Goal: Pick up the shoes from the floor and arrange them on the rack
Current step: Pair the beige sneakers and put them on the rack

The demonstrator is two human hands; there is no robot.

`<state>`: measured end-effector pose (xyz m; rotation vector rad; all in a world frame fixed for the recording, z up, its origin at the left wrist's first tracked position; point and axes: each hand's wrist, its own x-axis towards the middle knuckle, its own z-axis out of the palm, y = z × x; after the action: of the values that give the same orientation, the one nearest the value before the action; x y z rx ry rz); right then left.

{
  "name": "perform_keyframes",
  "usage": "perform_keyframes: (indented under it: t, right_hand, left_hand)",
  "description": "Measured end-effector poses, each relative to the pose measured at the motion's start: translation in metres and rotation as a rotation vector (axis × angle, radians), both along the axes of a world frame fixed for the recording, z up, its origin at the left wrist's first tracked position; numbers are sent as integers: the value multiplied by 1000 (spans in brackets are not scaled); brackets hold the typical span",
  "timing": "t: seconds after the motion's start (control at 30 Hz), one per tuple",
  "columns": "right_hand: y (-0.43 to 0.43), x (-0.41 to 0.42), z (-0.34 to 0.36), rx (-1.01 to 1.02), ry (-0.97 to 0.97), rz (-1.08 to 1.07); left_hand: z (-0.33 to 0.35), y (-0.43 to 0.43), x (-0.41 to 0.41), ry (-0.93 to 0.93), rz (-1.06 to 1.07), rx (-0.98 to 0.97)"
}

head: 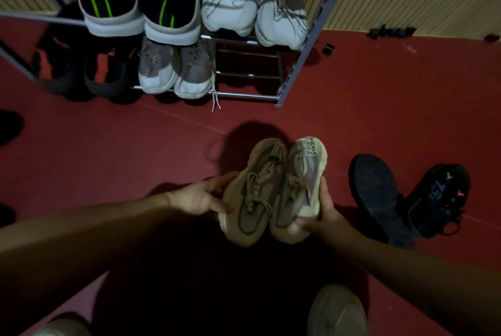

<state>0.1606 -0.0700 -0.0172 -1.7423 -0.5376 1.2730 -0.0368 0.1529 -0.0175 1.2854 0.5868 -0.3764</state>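
Left hand is curled on the outer edge of the left beige shoe, and right hand is wrapped round the right beige shoe, thumb over its toe. I'm holding the two pressed side by side above the red floor. The rack stands ahead with sneakers on it, and a black pair lies on the floor just to my right.

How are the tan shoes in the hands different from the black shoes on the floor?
The tan shoes are light; the black shoes are dark. The tan shoes are held, pressed side by side between the left hand and right hand; the black shoes lie splayed on the floor. Both are sneaker pairs.
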Motion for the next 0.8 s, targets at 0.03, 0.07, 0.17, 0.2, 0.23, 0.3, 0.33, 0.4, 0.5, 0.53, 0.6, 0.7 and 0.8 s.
perform_keyframes:
  t: [0.03, 0.07, 0.17, 0.2, 0.23, 0.3, 0.33, 0.4, 0.5, 0.53, 0.6, 0.7, 0.8]
  right_hand:
    - [10, 3, 2, 19, -14, 21]
    - [23, 4, 5, 27, -28, 28]
    - [57, 5, 3, 67, -14, 26]
    - [67, 2, 1, 23, -4, -6]
    - [75, -2, -4, -51, 34, -46]
    - [75, -5, -31, -150, 122, -75]
    - [74, -7, -42, -160, 150, -92]
    - [72, -15, -36, -89, 200, -174]
    - [71, -20, -6, 39, 241, -270]
    - [70, -17, -1, 77, 265, -277]
    - [72, -15, 10, 91, 289, -280]
    - [80, -13, 26, 145, 272, -256]
    - [86, -11, 48, 148, 297, -233]
  left_hand:
    - [2, 5, -2, 4, 52, -23]
    - [4, 10, -5, 24, 123, -50]
    - [5, 19, -11, 57, 337, -207]
    - [7, 20, -10, 60, 402, -234]
    - [8, 21, -8, 74, 451, -227]
    - [10, 18, -6, 92, 469, -167]
    - [12, 16, -5, 85, 457, -157]
    - [15, 12, -5, 48, 433, -219]
    - [23, 12, -4, -5, 472, -384]
    - [26, 12, -3, -39, 487, -438]
    - [35, 12, -2, -112, 436, -498]
    - [42, 21, 0, -149, 365, -493]
    - [59, 32, -2, -176, 297, -451]
